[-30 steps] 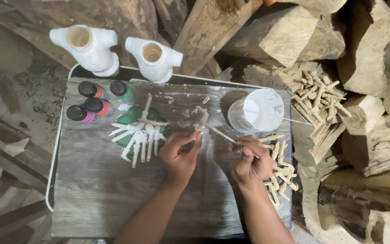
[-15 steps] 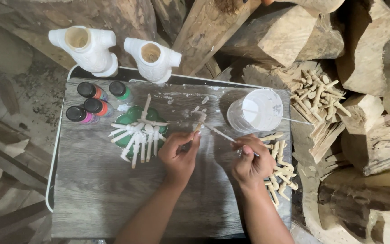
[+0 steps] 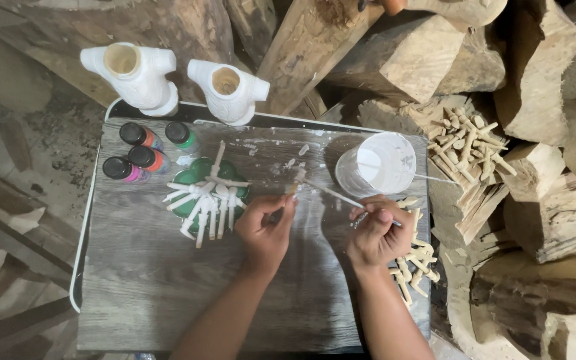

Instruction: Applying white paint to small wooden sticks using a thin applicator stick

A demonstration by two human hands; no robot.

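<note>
A small wooden peg (image 3: 295,183) is pinched in the left hand (image 3: 267,230) fingertips above the grey board (image 3: 141,280). The right hand (image 3: 375,233) grips a thin paintbrush (image 3: 331,193), its tip touching the peg, near the white cup (image 3: 378,163).

The left hand (image 3: 268,230) covers most of the small peg (image 3: 294,183) it pinches; only the pale tip shows above the fingers. The brush (image 3: 331,193) runs under the right hand (image 3: 376,233), so its handle end is mostly hidden, and its bristles are too small to make out against the peg. Pale pegs (image 3: 209,203) lie over the green dish (image 3: 203,170), hiding most of it. The right forearm hides part of the peg pile (image 3: 413,263) at the board's edge. Both forearms are cut off by the bottom edge. The log (image 3: 455,8) at top is cut by the upper edge. What the cup (image 3: 376,163) holds cannot be told.
</note>
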